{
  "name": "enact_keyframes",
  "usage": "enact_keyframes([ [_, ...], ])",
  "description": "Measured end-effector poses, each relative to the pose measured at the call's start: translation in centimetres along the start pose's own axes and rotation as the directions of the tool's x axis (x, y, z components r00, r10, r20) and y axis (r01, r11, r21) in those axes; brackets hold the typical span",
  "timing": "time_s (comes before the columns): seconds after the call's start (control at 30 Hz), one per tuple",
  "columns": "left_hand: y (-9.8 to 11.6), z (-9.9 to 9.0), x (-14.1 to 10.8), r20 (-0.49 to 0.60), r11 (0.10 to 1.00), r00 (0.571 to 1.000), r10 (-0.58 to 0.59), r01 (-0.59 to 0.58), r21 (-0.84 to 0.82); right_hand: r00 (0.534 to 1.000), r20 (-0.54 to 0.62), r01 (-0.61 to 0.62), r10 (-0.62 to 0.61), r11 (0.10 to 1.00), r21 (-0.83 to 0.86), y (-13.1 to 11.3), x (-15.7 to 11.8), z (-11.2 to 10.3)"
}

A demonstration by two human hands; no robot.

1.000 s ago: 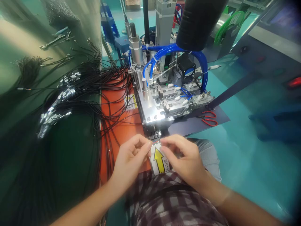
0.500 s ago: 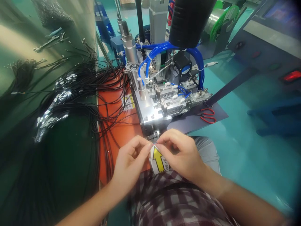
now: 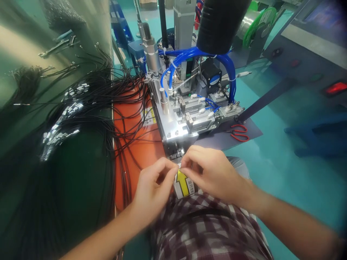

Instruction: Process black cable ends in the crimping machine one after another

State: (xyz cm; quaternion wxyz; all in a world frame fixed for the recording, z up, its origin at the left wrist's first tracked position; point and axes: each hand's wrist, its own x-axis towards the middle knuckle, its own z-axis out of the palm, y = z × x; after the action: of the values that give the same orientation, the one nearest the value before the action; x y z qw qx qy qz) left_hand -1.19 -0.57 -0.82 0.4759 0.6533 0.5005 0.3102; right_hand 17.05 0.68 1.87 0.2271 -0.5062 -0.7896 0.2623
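Observation:
Thumb and forefinger of my left hand point(image 3: 155, 187) are pinched together, their tips close to those of my right hand point(image 3: 204, 168). The right fingers are pinched in the same way. Whatever lies between the fingertips is too small to make out. Just below the fingertips is a white label with a yellow arrow point(image 3: 183, 185), partly covered by my hands. Beyond them stands a metal machine point(image 3: 173, 126) with a bright plate, small cylinders and blue air hoses point(image 3: 187, 54). The machine's near end sits right in front of my fingers.
Black cables point(image 3: 100, 83) with shiny metal ends spread over the green table point(image 3: 78, 187) and an orange surface point(image 3: 146, 151) at left. Red-handled pliers point(image 3: 240, 133) lie on a grey plate at right. A thick black cylinder point(image 3: 217, 29) hangs above the machine.
Both pinched hands have shifted slightly, the left a little to the right. The fingertips stay close together. The machine and cables look the same.

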Motion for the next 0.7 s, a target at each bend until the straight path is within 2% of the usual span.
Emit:
enact_keyframes([
  [0.07, -0.2, -0.1, -0.1, 0.027, 0.982, 0.992, 0.127, -0.129, 0.135, 0.996, 0.068, -0.063, 0.06, 0.997, 0.05, 0.0, 0.2, -0.5],
  [0.13, -0.4, -0.1, 0.0, 0.096, 0.899, 0.952, 0.289, -0.305, 0.314, 0.976, 0.17, -0.151, 0.132, 0.983, 0.102, 0.2, 0.6, -0.9],
  [0.23, -0.5, -0.2, 0.1, 0.243, 0.628, 0.831, 0.501, -0.542, 0.558, 0.907, 0.376, -0.272, 0.188, 0.944, 0.185, 0.7, 1.4, -1.3],
  [0.3, -0.4, -0.3, 0.2, 0.316, 0.463, 0.761, 0.567, -0.612, 0.642, 0.852, 0.489, -0.333, 0.188, 0.915, 0.229, 1.0, 2.0, -1.5],
  [0.33, -0.4, -0.4, 0.2, 0.34, 0.413, 0.739, 0.581, -0.628, 0.66, 0.831, 0.521, -0.354, 0.193, 0.907, 0.229, 1.1, 2.3, -1.6],
  [0.4, -0.4, -0.5, 0.2, 0.369, 0.374, 0.719, 0.589, -0.647, 0.664, 0.819, 0.532, -0.36, 0.214, 0.914, 0.187, 1.0, 2.7, -1.8],
  [0.47, -0.4, -0.6, 0.2, 0.361, 0.414, 0.734, 0.575, -0.642, 0.645, 0.83, 0.514, -0.33, 0.214, 0.933, 0.144, 0.7, 2.9, -2.0],
  [0.53, -0.3, -0.6, 0.2, 0.296, 0.564, 0.808, 0.509, -0.573, 0.595, 0.867, 0.463, -0.259, 0.184, 0.96, 0.103, 0.2, 2.9, -2.3],
  [0.6, -0.1, -0.5, 0.0, 0.194, 0.763, 0.906, 0.376, -0.422, 0.49, 0.92, 0.368, -0.153, 0.136, 0.988, 0.017, -0.3, 2.6, -2.2],
  [0.63, 0.0, -0.4, 0.0, 0.143, 0.838, 0.942, 0.305, -0.336, 0.431, 0.946, 0.305, -0.096, 0.109, 0.994, -0.056, -0.5, 2.3, -2.1],
  [0.7, 0.2, -0.2, -0.2, 0.069, 0.915, 0.979, 0.192, -0.204, 0.347, 0.978, 0.2, -0.013, 0.057, 0.976, -0.217, -1.1, 1.7, -1.6],
])
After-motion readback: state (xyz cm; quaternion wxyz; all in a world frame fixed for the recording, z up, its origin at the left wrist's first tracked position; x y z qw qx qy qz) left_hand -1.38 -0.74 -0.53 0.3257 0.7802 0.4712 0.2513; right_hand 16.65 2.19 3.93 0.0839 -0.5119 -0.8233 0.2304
